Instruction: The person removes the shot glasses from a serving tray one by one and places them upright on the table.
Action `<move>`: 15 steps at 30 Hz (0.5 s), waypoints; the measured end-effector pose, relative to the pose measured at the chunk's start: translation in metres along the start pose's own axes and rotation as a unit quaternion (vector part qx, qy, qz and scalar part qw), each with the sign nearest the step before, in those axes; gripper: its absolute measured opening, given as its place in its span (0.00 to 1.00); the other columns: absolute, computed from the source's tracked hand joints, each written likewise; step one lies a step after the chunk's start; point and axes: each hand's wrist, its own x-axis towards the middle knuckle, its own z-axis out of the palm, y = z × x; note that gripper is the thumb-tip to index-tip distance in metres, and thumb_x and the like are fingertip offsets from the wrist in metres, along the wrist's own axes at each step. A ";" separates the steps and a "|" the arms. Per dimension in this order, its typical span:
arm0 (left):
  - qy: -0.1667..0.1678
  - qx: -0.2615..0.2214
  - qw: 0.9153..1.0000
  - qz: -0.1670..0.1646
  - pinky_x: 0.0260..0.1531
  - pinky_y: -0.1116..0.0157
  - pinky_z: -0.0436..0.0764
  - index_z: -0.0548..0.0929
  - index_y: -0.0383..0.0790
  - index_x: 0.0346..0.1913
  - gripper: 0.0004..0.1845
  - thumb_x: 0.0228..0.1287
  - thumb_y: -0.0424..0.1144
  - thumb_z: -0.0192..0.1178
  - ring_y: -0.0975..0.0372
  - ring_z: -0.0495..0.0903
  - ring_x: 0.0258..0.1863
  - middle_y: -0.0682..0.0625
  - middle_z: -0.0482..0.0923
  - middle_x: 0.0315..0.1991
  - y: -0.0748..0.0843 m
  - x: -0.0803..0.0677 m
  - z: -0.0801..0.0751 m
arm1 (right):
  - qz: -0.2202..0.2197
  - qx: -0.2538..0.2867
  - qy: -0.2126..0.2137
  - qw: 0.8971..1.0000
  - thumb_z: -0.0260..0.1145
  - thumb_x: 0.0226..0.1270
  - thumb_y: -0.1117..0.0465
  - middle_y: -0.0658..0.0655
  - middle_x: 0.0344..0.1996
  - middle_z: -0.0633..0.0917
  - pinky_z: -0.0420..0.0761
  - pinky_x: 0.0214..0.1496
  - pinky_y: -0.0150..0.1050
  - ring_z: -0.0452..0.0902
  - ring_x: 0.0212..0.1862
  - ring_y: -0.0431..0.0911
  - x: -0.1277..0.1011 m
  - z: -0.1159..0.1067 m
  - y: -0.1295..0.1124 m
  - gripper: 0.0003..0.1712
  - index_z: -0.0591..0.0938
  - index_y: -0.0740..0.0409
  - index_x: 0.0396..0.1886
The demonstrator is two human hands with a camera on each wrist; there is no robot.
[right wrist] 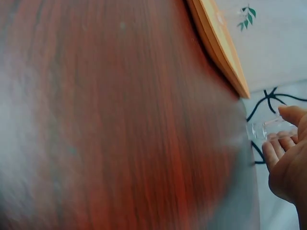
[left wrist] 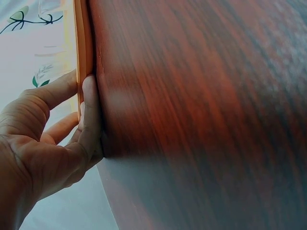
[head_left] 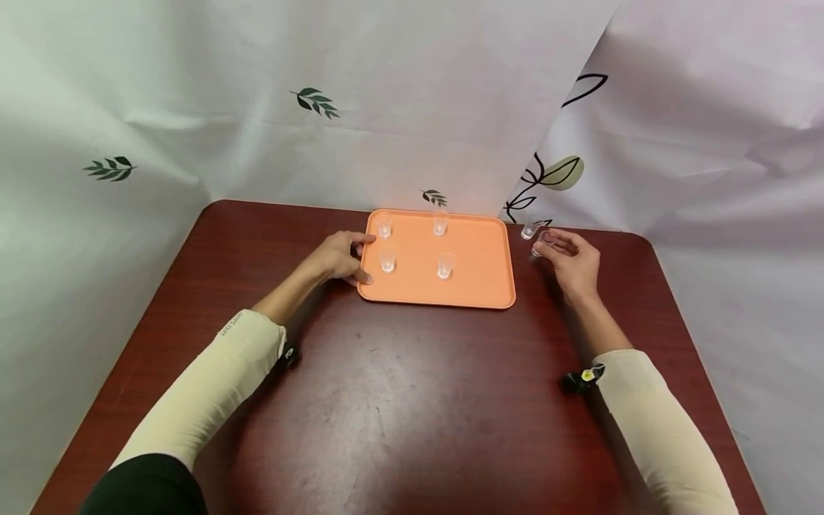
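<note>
An orange tray point(head_left: 412, 290) lies on the table with several small clear plastic cups standing on it, among them a front right cup point(head_left: 445, 267) and a back left cup point(head_left: 384, 226). My left hand point(head_left: 337, 257) grips the tray's left edge, its thumb near the front corner. To the right of the tray, my right hand point(head_left: 575, 263) pinches a clear cup point(head_left: 538, 248) between thumb and fingers. Just behind it stands another clear cup point(head_left: 528, 230). In the right wrist view the held cup point(right wrist: 271, 127) shows beside the fingertips.
The dark red wooden table point(head_left: 399, 400) stretches towards me. A pale cloth point(head_left: 412, 86) with leaf prints hangs right behind the tray and down both sides.
</note>
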 end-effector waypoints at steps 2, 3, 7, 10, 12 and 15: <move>0.000 -0.001 1.000 0.001 0.33 0.60 0.98 0.73 0.43 0.86 0.55 0.55 0.19 0.83 0.59 0.84 0.31 0.40 0.68 0.56 0.000 0.000 0.000 | 0.006 0.005 0.005 1.000 0.82 0.66 0.73 0.40 0.38 0.92 0.90 0.45 0.19 0.89 0.45 0.34 0.004 -0.004 0.001 0.26 0.88 0.71 0.64; 0.000 -0.002 1.000 0.002 0.33 0.61 0.98 0.73 0.43 0.86 0.55 0.55 0.19 0.83 0.59 0.84 0.31 0.40 0.68 0.56 0.000 0.000 0.000 | 0.010 0.008 0.008 1.000 0.82 0.66 0.74 0.40 0.37 0.92 0.90 0.45 0.19 0.89 0.44 0.33 0.006 -0.006 0.001 0.26 0.88 0.71 0.64; -0.003 -0.003 1.000 0.005 0.32 0.61 0.97 0.72 0.42 0.87 0.55 0.55 0.19 0.83 0.60 0.84 0.29 0.40 0.68 0.56 -0.001 -0.001 0.000 | 0.017 0.000 0.019 1.000 0.82 0.67 0.73 0.38 0.36 0.92 0.90 0.44 0.19 0.89 0.43 0.31 0.013 -0.012 0.004 0.25 0.88 0.70 0.62; -0.005 0.003 1.000 0.007 0.32 0.62 0.97 0.72 0.43 0.87 0.55 0.56 0.20 0.83 0.60 0.83 0.30 0.40 0.68 0.57 -0.001 0.000 0.000 | 0.024 -0.018 0.028 0.999 0.82 0.67 0.71 0.37 0.35 0.91 0.89 0.44 0.18 0.88 0.42 0.30 0.019 -0.017 0.004 0.23 0.89 0.68 0.61; -0.003 0.009 1.000 0.008 0.32 0.63 0.97 0.72 0.44 0.87 0.55 0.57 0.20 0.83 0.60 0.83 0.30 0.40 0.68 0.57 0.000 -0.001 0.000 | 0.028 -0.028 0.031 0.999 0.82 0.68 0.70 0.36 0.35 0.91 0.89 0.45 0.17 0.88 0.43 0.29 0.022 -0.019 0.005 0.23 0.89 0.66 0.61; -0.003 0.014 1.000 0.009 0.31 0.64 0.96 0.71 0.44 0.87 0.54 0.58 0.20 0.82 0.59 0.82 0.30 0.40 0.69 0.57 0.001 -0.001 0.000 | 0.036 -0.033 0.035 0.998 0.82 0.69 0.70 0.35 0.35 0.90 0.88 0.47 0.16 0.87 0.44 0.29 0.028 -0.021 0.005 0.24 0.89 0.66 0.63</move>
